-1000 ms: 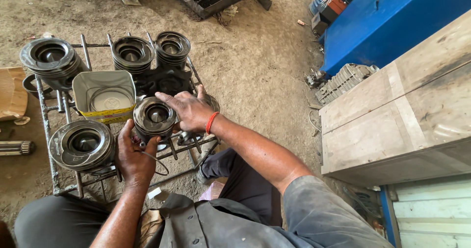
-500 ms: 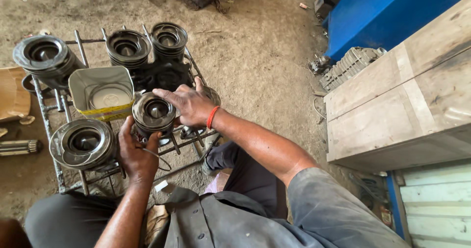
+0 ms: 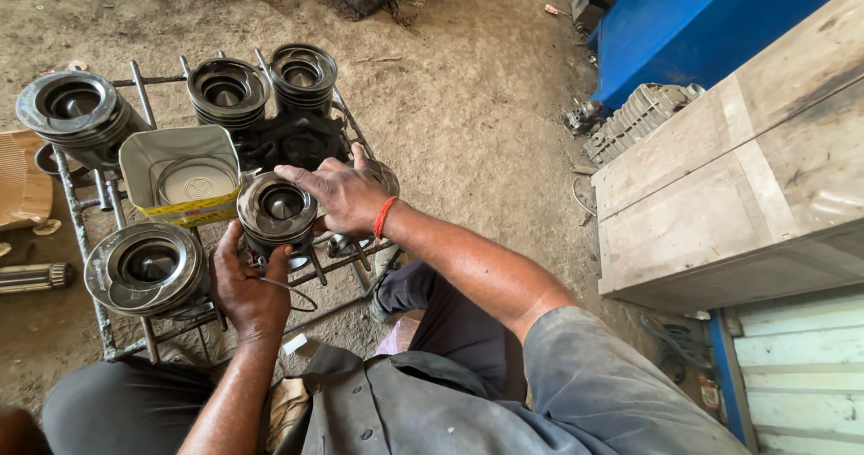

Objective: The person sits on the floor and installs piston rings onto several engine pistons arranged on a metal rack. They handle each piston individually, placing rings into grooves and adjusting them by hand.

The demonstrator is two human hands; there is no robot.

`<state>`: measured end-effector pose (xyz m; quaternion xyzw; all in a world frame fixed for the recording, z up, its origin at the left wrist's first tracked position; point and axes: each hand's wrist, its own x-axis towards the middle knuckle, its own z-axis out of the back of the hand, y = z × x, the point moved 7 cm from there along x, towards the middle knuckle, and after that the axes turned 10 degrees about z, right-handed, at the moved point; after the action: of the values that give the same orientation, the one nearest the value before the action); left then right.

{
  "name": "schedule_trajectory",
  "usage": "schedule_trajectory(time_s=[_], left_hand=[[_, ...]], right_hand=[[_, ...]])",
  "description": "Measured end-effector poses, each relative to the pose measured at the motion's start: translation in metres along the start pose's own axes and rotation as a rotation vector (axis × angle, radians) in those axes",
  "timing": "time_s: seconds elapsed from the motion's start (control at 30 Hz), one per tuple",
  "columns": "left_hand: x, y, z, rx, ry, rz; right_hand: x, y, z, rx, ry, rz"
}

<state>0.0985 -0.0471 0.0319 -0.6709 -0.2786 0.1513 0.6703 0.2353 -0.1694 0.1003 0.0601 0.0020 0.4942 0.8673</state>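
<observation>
A grey metal piston (image 3: 277, 208) with a bowl-shaped crown stands on a metal rack (image 3: 90, 239) on the dirt floor. My left hand (image 3: 245, 284) grips its lower side from the near side, thumb up along its wall. My right hand (image 3: 340, 194), with a red band at the wrist, rests on its top right edge, fingers spread across the rim. A thin wire ring (image 3: 292, 288) hangs by my left hand. Several more pistons stand on the rack, one at the near left (image 3: 144, 266), one at the far left (image 3: 74, 113), two at the back (image 3: 227, 90).
An open cut metal tin (image 3: 184, 174) with a yellow lower band sits among the pistons. Cardboard (image 3: 22, 180) lies at the left. A wooden crate (image 3: 747, 167) and a blue metal body (image 3: 693, 23) stand on the right, with a ribbed metal part (image 3: 639, 117) between.
The view has shifted slightly; both hands stay on the same piston, the right hand's fingers sliding a little across its rim.
</observation>
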Motion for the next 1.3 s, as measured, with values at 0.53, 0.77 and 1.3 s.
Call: schedule_trajectory(time_s=[0.53, 0.77, 1.3], left_hand=[[-0.003, 0.013, -0.002, 0.107, -0.079, -0.140], [-0.017, -0.018, 0.013, 0.386, -0.088, -0.238], [-0.033, 0.012, 0.029, -0.052, 0.143, 0.289]], right_hand=[[-0.002, -0.009, -0.005, 0.048, -0.019, 0.014], [-0.001, -0.006, -0.007, 0.082, 0.005, -0.029], [0.000, -0.005, 0.013, 0.028, -0.136, 0.045]])
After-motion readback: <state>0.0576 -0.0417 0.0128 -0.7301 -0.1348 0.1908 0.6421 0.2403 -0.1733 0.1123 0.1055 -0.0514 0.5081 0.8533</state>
